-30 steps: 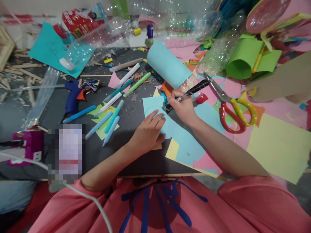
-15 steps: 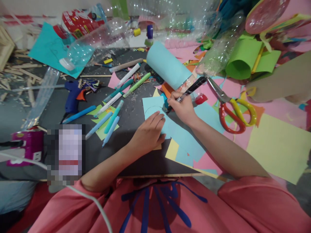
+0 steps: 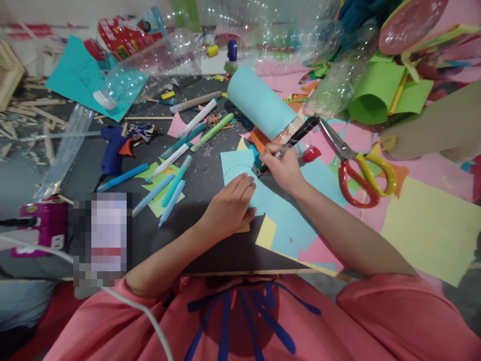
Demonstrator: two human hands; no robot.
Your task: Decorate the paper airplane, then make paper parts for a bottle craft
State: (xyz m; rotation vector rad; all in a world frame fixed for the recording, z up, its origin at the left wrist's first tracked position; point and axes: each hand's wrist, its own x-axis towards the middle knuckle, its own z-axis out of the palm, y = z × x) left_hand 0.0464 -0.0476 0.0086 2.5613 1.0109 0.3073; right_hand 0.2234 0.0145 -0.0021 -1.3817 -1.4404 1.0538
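A light blue paper square (image 3: 235,159) with a thin curved line on it lies on the dark table. My left hand (image 3: 230,204) rests flat on it, fingers stretched out over the paper. My right hand (image 3: 281,164) grips a black pen (image 3: 302,131), its tip pointing down beside the paper's right edge, near my left fingertips. More light blue paper (image 3: 285,213) lies under and beside my right wrist. Behind my hands a light blue paper cylinder (image 3: 261,103) lies on its side.
Scissors (image 3: 351,163) with red and yellow handles lie right of my right hand. Several markers (image 3: 178,180), a blue glue gun (image 3: 111,150) and a phone (image 3: 108,233) are on the left. Clear bottles (image 3: 150,67) and green paper rolls (image 3: 372,95) stand at the back.
My right hand and the pen have shifted very slightly at the paper's right edge. My left hand has stayed in place.
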